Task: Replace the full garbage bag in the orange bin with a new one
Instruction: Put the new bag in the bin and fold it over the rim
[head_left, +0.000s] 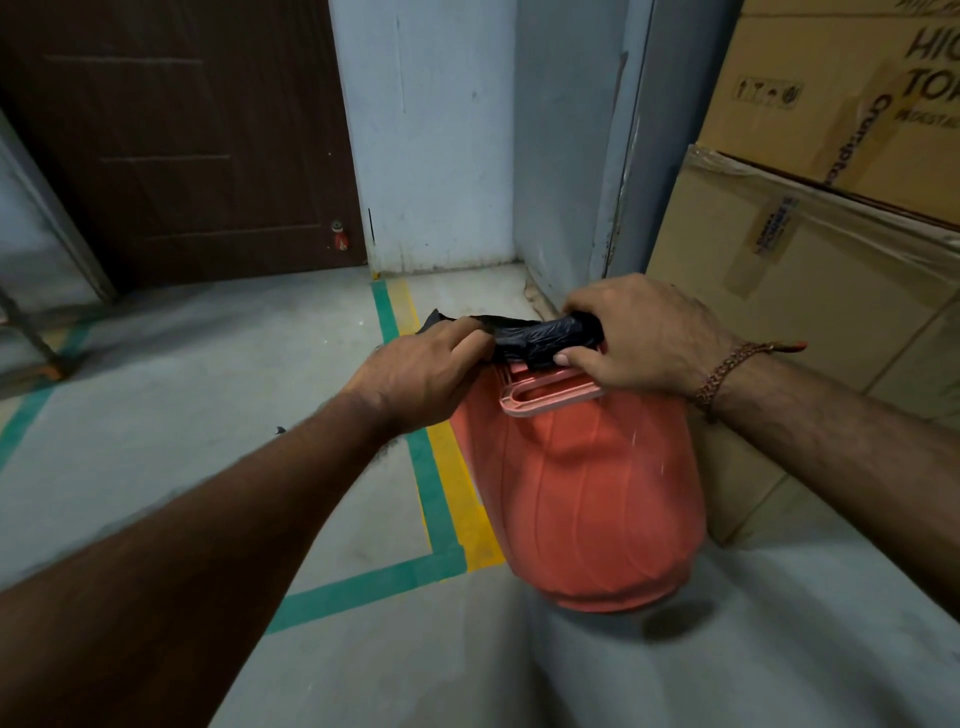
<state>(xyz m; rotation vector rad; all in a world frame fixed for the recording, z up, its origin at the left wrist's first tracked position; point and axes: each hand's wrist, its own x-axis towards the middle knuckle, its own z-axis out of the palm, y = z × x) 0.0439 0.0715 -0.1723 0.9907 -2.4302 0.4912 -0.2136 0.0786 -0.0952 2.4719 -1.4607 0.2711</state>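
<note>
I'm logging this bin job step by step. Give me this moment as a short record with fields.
bin: orange bin, on the floor beside stacked cardboard boxes
bag: black garbage bag, bunched above the bin's rim
left hand: grip closed on the bag's left end
right hand: grip closed on its right end
floor: green and yellow tape lines

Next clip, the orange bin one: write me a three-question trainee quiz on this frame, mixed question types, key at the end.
1. True or false: both hands grip the rolled black plastic garbage bag above the round orange plastic bin.
2. Which wrist wears the braided brown bracelet? A) left B) right
3. Fill in: the stacked brown cardboard boxes stand on the bin's ____ side.

Key:
1. True: the left hand and right hand pinch opposite ends.
2. B
3. right
</note>
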